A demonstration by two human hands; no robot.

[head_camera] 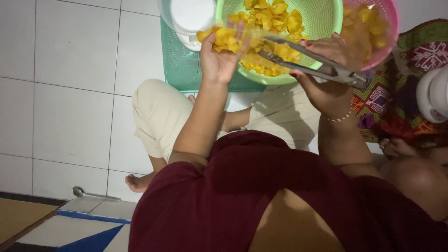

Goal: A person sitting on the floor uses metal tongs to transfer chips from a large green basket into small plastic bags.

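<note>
My left hand is raised palm up and holds the mouth of a clear plastic bag with yellow chips in it. My right hand grips metal tongs, whose tips point left into the bag. Both hands hover over a green mesh basket heaped with more yellow chips. A pink mesh basket, also holding chips, touches it on the right.
A white tub rests on a teal plastic tray behind my crossed legs. A person in patterned cloth sits at right, beside a white rounded object. A metal spoon lies on the white tiled floor.
</note>
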